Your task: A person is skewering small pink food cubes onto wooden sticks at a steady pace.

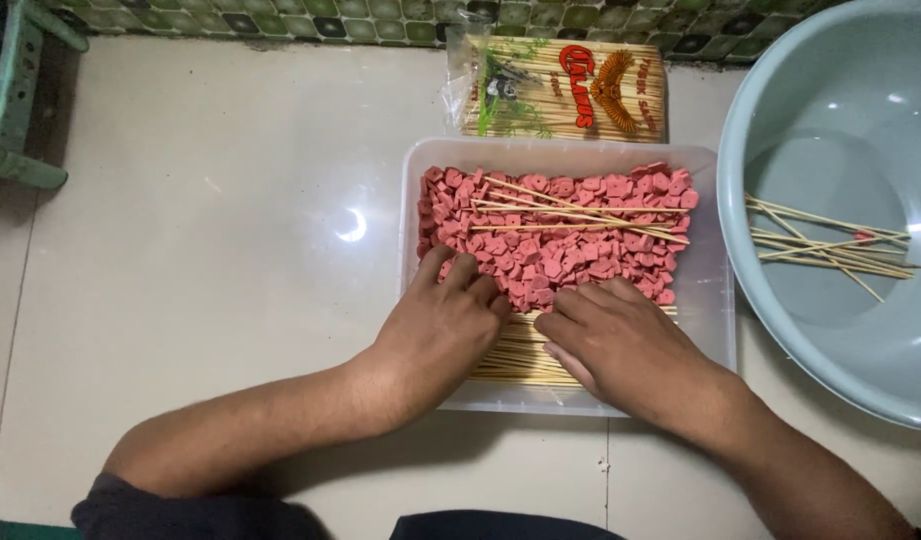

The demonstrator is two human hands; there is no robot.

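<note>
Both my hands are down inside the clear rectangular plastic tub (716,300) on the pale tiled floor (211,250). My left hand (436,335) rests palm-down at the near edge of the heap of small pink-red sliced sausage pieces (551,235), fingers slightly spread and bent into the pieces; whether they pinch one I cannot tell, the tips are buried. My right hand (626,350) lies just beside it, fingers together and curled, over the bundle of thin pale bamboo skewers (516,360) stacked along the tub's near side. It touches the bundle, but a grip isn't visible.

Placement reads as practical: pieces fill the far part of the tub, skewers lie in the near part, both within reach of one spot. A few loose skewers (571,212) lie across the top of the heap.

To the right, touching the tub's side, sits a round pale blue plastic basin (781,90) holding several skewers (831,245), one seemingly with a pink piece on it. Behind the tub lies an opened clear packet of bamboo skewers (561,90) by the green tiled wall (281,18).
</note>
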